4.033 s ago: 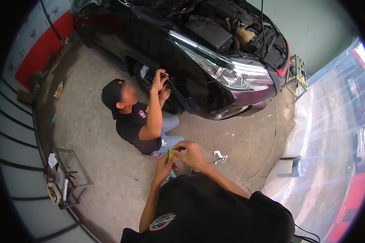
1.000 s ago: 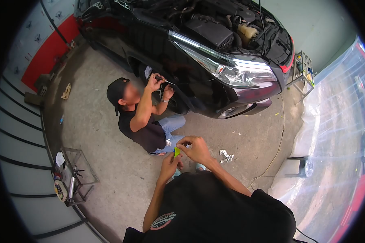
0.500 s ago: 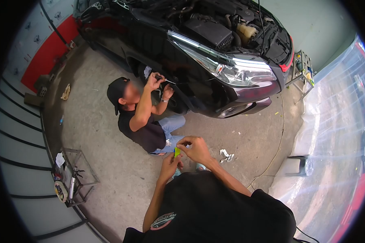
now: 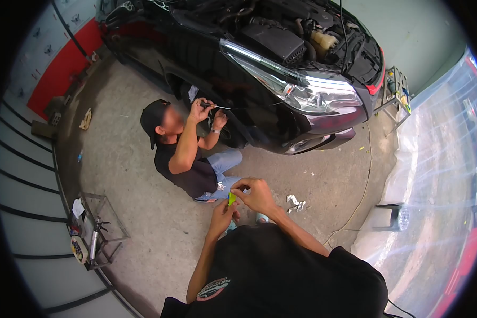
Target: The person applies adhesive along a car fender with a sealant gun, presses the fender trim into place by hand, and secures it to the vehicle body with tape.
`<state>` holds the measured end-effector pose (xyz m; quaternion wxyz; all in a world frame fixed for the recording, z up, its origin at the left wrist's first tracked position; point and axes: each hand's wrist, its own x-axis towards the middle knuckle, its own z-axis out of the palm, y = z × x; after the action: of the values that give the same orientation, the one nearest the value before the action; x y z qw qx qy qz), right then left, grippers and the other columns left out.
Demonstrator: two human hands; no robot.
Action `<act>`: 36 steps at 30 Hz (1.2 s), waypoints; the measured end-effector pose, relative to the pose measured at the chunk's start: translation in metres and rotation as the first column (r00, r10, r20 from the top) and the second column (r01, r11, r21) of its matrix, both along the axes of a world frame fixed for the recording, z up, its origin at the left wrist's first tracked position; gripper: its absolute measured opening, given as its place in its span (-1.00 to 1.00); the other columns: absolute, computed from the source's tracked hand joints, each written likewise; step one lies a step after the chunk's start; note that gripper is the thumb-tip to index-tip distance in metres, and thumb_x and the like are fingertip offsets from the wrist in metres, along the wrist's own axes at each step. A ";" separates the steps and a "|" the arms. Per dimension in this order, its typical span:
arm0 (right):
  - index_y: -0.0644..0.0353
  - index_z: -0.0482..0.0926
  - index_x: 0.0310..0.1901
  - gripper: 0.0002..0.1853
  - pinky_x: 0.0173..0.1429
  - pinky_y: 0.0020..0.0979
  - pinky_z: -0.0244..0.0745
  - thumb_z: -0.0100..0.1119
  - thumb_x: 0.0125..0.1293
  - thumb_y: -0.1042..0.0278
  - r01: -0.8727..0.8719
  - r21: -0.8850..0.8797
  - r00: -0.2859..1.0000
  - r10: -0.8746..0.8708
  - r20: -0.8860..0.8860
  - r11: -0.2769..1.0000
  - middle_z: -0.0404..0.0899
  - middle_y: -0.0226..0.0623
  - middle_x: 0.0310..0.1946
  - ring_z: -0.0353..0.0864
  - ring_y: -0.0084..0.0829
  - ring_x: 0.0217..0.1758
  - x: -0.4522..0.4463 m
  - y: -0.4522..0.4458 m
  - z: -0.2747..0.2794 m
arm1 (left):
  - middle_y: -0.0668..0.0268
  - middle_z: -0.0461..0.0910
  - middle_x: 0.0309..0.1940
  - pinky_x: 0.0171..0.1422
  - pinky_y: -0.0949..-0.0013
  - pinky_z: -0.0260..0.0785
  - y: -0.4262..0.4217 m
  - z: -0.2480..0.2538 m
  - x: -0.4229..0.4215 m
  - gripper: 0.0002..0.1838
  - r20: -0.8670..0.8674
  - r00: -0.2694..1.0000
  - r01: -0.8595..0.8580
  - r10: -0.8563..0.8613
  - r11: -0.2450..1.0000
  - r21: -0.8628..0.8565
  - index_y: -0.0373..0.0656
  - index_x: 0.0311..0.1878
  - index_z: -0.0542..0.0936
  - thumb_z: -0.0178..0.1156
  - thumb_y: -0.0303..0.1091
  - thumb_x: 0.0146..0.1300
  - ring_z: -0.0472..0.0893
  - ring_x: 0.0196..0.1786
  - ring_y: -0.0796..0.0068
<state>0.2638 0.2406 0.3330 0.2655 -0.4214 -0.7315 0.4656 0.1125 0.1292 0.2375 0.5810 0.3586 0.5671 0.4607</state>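
Low in front of my chest, a small flat yellow-green piece [image 4: 232, 198] is pinched between both hands; its exact kind is too small to tell. My left hand [image 4: 222, 216] grips its lower end with thumb and fingers. From above and to the right, my right hand [image 4: 255, 195] holds its upper end between thumb and fingertips. A bit of blue shows beside the piece. Just beyond my hands, a co-worker [image 4: 188, 169] in a dark cap squats at the car's front wheel arch, holding a screwdriver-like tool [image 4: 206, 105] against the fender.
The black car [image 4: 259, 114] stands ahead with its engine bay exposed. Crumpled paper [image 4: 296, 203] lies on the concrete floor. At left stands a metal rack [image 4: 108, 228] with a caulking gun [image 4: 94, 246]. A stool [image 4: 395, 217], plastic sheeting [image 4: 424, 175] and a tool cart [image 4: 395, 93] are on the right.
Almost nothing differs. My hands keep the yellow-green piece in the same place, and the co-worker's tool hand has shifted very slightly.
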 end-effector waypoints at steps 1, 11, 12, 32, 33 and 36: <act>0.19 0.80 -0.19 -0.82 -0.03 -0.29 0.60 0.44 0.23 0.31 0.001 0.003 1.000 -0.001 0.003 1.000 0.77 -0.14 -0.28 0.74 -0.25 -0.22 -0.001 -0.001 0.000 | 0.32 0.61 -0.47 -0.32 0.47 0.48 -0.001 -0.001 0.000 -0.73 -0.001 1.000 0.001 -0.001 1.000 0.002 -0.23 0.04 0.58 0.08 -0.20 0.59 0.61 -0.45 0.58; 0.18 0.79 -0.17 -0.76 -0.05 -0.23 0.60 0.43 0.24 0.21 -0.023 0.001 1.000 0.023 0.011 1.000 0.77 -0.10 -0.23 0.76 -0.19 -0.18 -0.002 0.004 -0.002 | 0.31 0.61 -0.47 -0.32 0.47 0.49 0.002 -0.002 -0.001 -0.71 0.006 1.000 -0.011 0.010 1.000 0.004 -0.25 0.03 0.58 0.08 -0.19 0.59 0.61 -0.45 0.58; 0.18 0.79 -0.17 -0.76 -0.05 -0.23 0.60 0.43 0.24 0.21 -0.024 -0.004 1.000 0.024 0.012 1.000 0.77 -0.10 -0.23 0.76 -0.19 -0.18 -0.002 0.004 -0.002 | 0.31 0.61 -0.47 -0.33 0.47 0.48 0.003 -0.002 -0.001 -0.71 0.013 1.000 -0.016 0.016 1.000 0.001 -0.25 0.04 0.58 0.08 -0.19 0.59 0.61 -0.45 0.58; 0.16 0.80 -0.18 -0.81 -0.05 -0.30 0.59 0.44 0.23 0.28 -0.011 0.030 0.999 0.009 0.043 0.999 0.76 -0.18 -0.27 0.72 -0.27 -0.23 0.001 0.001 -0.007 | 0.31 0.61 -0.48 -0.33 0.46 0.47 0.001 -0.003 0.003 -0.70 0.027 0.999 -0.035 0.035 0.999 -0.006 -0.28 0.04 0.59 0.09 -0.20 0.58 0.60 -0.46 0.58; 0.16 0.80 -0.18 -0.81 -0.05 -0.30 0.59 0.44 0.23 0.28 -0.009 0.031 0.999 0.008 0.040 0.999 0.76 -0.18 -0.27 0.72 -0.27 -0.23 0.001 0.000 -0.007 | 0.31 0.61 -0.48 -0.33 0.46 0.47 0.000 -0.004 0.003 -0.70 0.027 0.999 -0.035 0.035 0.999 -0.007 -0.28 0.04 0.59 0.09 -0.20 0.58 0.60 -0.46 0.58; 0.16 0.80 -0.17 -0.81 -0.06 -0.30 0.59 0.44 0.23 0.28 -0.003 0.035 0.999 0.002 0.040 0.999 0.76 -0.18 -0.26 0.72 -0.27 -0.23 0.003 -0.001 -0.008 | 0.32 0.61 -0.48 -0.34 0.46 0.47 -0.001 -0.004 0.005 -0.70 0.023 0.999 -0.031 0.032 0.999 -0.008 -0.28 0.04 0.59 0.08 -0.20 0.58 0.60 -0.46 0.58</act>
<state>0.2667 0.2398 0.3250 0.2575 -0.4251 -0.7453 0.4444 0.1173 0.1281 0.2332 0.5816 0.3421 0.5675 0.4718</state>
